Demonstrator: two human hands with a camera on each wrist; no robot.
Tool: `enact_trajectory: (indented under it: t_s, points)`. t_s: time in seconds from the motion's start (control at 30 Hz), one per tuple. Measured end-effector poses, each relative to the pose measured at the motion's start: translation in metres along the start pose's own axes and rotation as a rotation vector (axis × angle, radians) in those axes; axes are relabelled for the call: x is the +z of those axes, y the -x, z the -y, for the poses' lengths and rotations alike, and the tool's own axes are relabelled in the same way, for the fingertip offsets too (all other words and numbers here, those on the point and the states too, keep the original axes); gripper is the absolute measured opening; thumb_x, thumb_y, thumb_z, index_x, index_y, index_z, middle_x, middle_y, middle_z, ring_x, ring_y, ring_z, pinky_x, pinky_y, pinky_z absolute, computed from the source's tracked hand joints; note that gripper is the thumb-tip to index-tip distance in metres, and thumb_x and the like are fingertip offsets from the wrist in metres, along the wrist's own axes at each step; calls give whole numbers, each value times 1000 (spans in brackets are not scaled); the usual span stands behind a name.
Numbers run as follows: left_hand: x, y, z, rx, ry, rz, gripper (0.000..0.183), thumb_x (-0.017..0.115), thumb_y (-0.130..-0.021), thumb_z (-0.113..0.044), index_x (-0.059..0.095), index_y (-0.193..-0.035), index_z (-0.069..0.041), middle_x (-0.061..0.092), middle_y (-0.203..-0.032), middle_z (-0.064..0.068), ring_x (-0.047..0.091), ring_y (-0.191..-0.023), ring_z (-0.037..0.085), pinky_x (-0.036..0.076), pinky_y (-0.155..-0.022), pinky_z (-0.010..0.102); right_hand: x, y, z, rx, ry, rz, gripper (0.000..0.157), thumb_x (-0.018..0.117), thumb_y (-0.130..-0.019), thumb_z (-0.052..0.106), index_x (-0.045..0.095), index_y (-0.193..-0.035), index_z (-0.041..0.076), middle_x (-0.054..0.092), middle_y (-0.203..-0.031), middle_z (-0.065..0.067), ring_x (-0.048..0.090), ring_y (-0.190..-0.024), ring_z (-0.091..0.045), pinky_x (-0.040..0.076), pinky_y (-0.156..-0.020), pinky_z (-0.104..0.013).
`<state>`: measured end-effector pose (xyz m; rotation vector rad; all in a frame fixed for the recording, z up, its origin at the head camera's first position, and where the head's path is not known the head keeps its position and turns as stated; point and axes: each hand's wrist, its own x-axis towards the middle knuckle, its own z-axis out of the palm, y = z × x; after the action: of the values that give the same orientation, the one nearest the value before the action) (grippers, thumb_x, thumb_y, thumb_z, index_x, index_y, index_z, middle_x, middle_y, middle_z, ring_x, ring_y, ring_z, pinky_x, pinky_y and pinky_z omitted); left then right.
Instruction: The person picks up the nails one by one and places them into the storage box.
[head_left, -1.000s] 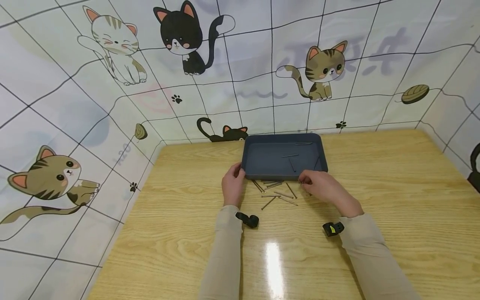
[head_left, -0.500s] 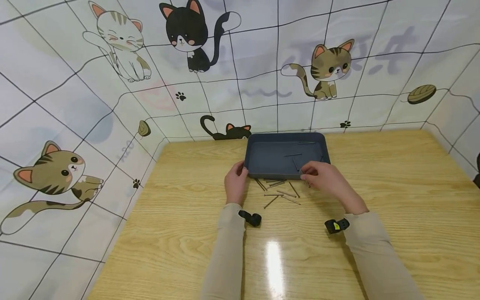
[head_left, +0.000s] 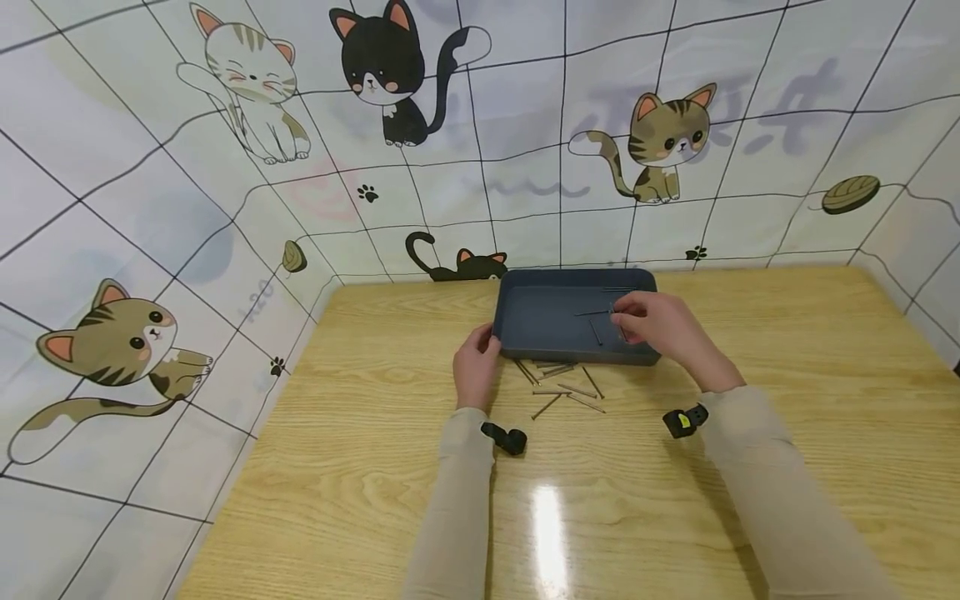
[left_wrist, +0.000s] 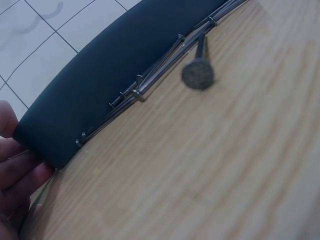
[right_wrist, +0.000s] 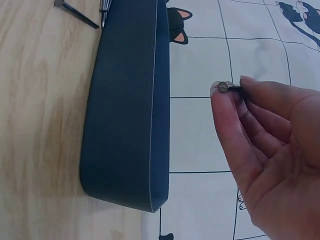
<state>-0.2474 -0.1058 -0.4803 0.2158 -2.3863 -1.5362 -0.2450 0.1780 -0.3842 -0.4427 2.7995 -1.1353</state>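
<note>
My left hand (head_left: 475,368) holds the near left corner of a dark blue-grey rectangular tray (head_left: 570,355), thumb near the rim and fingers against its side wall. Over the right part of that tray, my right hand (head_left: 663,327) pinches a nail (right_wrist: 223,87) between thumb and fingertips; its round head faces the right wrist camera. A few nails (head_left: 596,332) lie spread inside the tray. In front of it, several more nails (head_left: 552,392) are scattered on the table, some close along the tray's front wall (left_wrist: 100,85) in the left wrist view.
The light wood table (head_left: 360,500) runs up to a wall covering (head_left: 525,167) printed with cartoon cats and grid lines. The tray's far edge stands close to that wall. A black wrist camera (head_left: 510,440) sits on the left wrist and another (head_left: 681,422) on the right.
My right hand has risen from the table by the tray's front edge and moved over the tray, carrying a nail. My left hand stays at the tray's corner. The head view shifts slightly.
</note>
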Motion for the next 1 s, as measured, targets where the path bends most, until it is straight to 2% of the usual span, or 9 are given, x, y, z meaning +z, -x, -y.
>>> enact_trajectory:
  t_s: [0.4, 0.67, 1.0]
  points:
    - [0, 0, 0, -4, 2, -2, 31, 52, -88, -28, 60, -117, -24, 61, -105, -9, 55, -92, 6, 43, -81, 33, -13, -32, -9, -23, 185, 75, 33, 50, -88, 14, 54, -117, 0, 59, -105, -19, 59, -79, -25, 46, -65, -39]
    - [3, 0, 4, 7, 2, 2, 31, 52, -87, -28, 60, -116, -25, 62, -103, -10, 55, -90, 6, 43, -80, 33, -19, -51, -13, -60, 333, 104, 30, 51, -84, 8, 59, -110, -4, 60, -102, -21, 57, -86, -30, 45, -70, -44]
    - [2, -1, 5, 1, -4, -4, 31, 52, -87, -29, 61, -116, -25, 62, -102, -10, 55, -87, 5, 43, -78, 32, -22, -74, -20, -43, 387, 175, 29, 51, -83, 4, 59, -110, -5, 56, -108, -22, 55, -92, -33, 44, -75, -47]
